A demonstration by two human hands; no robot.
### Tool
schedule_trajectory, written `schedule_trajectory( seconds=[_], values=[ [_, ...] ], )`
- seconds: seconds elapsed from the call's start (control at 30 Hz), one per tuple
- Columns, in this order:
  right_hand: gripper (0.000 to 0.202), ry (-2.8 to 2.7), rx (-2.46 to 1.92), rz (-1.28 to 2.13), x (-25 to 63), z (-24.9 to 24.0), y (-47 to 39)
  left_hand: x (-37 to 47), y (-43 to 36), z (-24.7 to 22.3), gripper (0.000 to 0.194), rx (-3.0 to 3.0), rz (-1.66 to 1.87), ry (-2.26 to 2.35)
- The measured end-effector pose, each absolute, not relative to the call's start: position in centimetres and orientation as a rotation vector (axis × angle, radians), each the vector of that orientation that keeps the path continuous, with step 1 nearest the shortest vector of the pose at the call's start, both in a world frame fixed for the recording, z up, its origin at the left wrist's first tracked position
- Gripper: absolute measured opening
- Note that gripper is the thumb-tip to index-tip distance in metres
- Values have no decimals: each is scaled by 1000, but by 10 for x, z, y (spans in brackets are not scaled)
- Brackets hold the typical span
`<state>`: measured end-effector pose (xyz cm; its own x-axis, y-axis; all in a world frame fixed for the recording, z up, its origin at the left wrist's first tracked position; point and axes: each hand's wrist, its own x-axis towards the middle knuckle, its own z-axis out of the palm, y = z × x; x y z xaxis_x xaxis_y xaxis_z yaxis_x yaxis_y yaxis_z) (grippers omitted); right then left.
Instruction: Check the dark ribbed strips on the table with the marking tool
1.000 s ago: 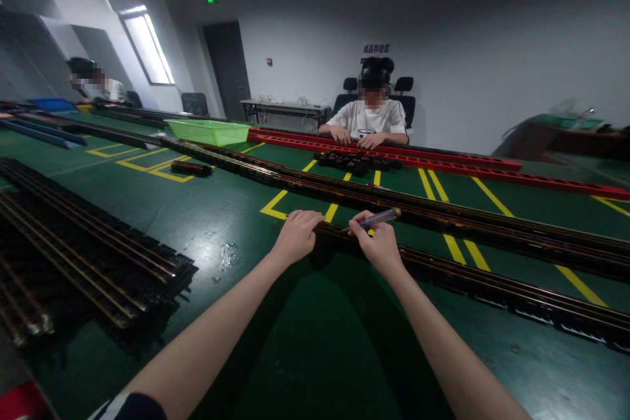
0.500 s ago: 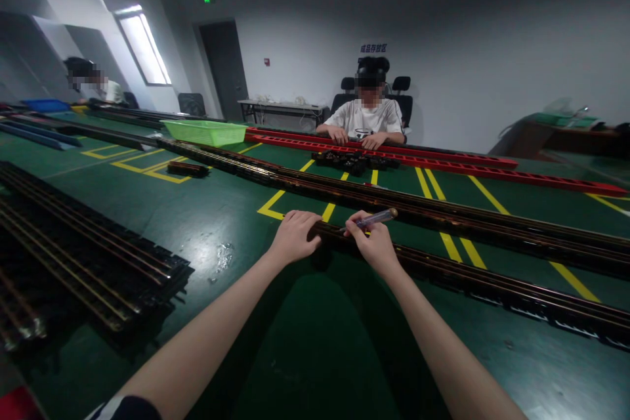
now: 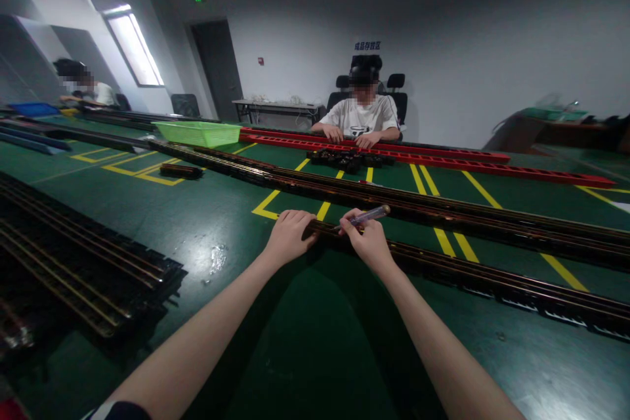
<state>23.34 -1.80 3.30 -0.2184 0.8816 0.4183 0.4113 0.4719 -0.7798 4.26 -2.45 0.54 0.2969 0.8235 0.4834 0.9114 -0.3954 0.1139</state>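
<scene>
My left hand point(image 3: 289, 237) is closed over the near end of a long dark strip point(image 3: 443, 268) with coppery lines along it, thumb on the near side. The strip runs from there to the right edge of the view. My right hand point(image 3: 368, 244) grips a screwdriver point(image 3: 371, 214) with a translucent purplish handle, slanting up to the right. Its thin tip points down at the strip, just right of my left hand; whether it touches cannot be made out.
Beyond lies another bundle of long dark strips point(image 3: 423, 215). Stacked strips point(image 3: 98, 269) occupy the left. A short dark piece point(image 3: 181, 171), a green basket point(image 3: 204, 134), red rails point(image 3: 453, 161) and small black parts point(image 3: 344, 160) lie further back. A co-worker point(image 3: 364, 115) sits opposite.
The whole view has shifted slightly, so things appear a little further left. Both hands keep their hold, and the screwdriver stays over about the same part of the strip.
</scene>
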Motion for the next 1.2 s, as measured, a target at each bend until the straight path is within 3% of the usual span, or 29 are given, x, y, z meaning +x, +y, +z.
schedule_trajectory(
  seconds=[1.2],
  values=[
    [13, -1845, -1053, 656, 228, 37, -21, 44, -26, 5, 38, -2308, -646, -1678]
  ],
)
